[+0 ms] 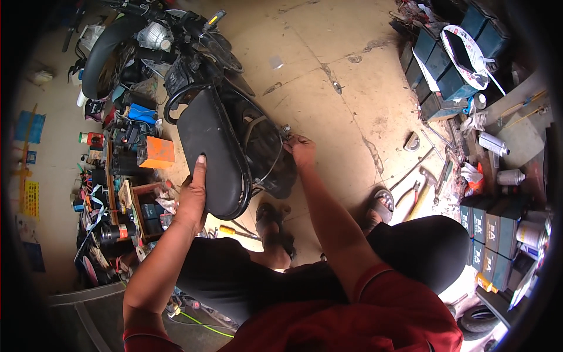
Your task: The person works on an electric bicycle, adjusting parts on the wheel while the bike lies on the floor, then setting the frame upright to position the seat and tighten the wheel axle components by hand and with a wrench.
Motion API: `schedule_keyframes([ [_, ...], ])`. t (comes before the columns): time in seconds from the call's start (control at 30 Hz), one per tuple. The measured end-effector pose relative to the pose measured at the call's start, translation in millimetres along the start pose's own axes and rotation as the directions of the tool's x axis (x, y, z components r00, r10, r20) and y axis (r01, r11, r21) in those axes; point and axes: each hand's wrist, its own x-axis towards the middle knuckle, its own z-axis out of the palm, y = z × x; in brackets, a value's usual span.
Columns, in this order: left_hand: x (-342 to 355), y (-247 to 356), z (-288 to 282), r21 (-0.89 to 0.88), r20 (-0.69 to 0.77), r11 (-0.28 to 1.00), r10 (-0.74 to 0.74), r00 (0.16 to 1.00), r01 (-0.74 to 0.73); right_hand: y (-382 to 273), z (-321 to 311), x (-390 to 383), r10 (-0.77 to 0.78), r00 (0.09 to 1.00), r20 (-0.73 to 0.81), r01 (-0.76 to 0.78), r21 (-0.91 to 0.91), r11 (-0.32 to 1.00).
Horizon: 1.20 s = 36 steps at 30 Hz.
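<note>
1. Lying mostly between the hands, a long black seat (208,135) tops a dark motorbike (220,53), its rounded end toward the person.
2. The left hand (192,196) grips the seat's side edge, thumb flat on top, other fingers mostly hidden.
3. The right hand (301,149) has its fingers bent and narrowed beside the black rear bodywork (258,149), near a small metal fitting (286,128); whether it holds anything, I cannot tell.
4. Just left of the left hand stands an orange box (156,152), with crowded tools and parts beyond.
5. Below the left hand, a yellow-handled tool (228,230) lies on the floor (346,158).
6. Well right of the right hand, pliers (415,189) and a hammer (423,190) lie on the floor.
7. Farther right, dark boxes (489,237) are stacked near spray cans (494,144).
</note>
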Motion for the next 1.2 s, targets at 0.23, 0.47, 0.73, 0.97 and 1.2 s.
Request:
schedule_keyframes([
  [0.23,0.2,1.5,2.6,-0.021,0.007,1.0,0.015,1.0,-0.015,-14.8,0.8,15.8,0.127,0.992,-0.018,-0.128,-0.089,0.988],
  [0.47,4.8,-3.3,-6.0,-0.023,0.03,1.0,0.009,1.0,-0.008,-20.5,9.0,19.9,0.19,0.979,-0.071,-0.199,-0.135,0.971],
  [0.73,8.0,-4.7,-7.5,0.002,0.012,1.0,0.004,1.0,-0.004,-35.2,-9.1,23.8,0.334,0.936,0.109,-0.309,-0.197,0.93],
  [0.97,16.8,-7.3,-8.8,-0.019,0.026,1.0,0.004,1.0,-0.003,-32.5,-10.8,38.9,-0.029,0.99,0.139,0.042,-0.092,0.995],
  [1.2,9.8,-4.3,-8.9,-0.024,0.036,1.0,0.019,0.999,-0.018,-33.7,5.9,46.1,0.043,0.995,0.088,-0.004,-0.405,0.914],
])
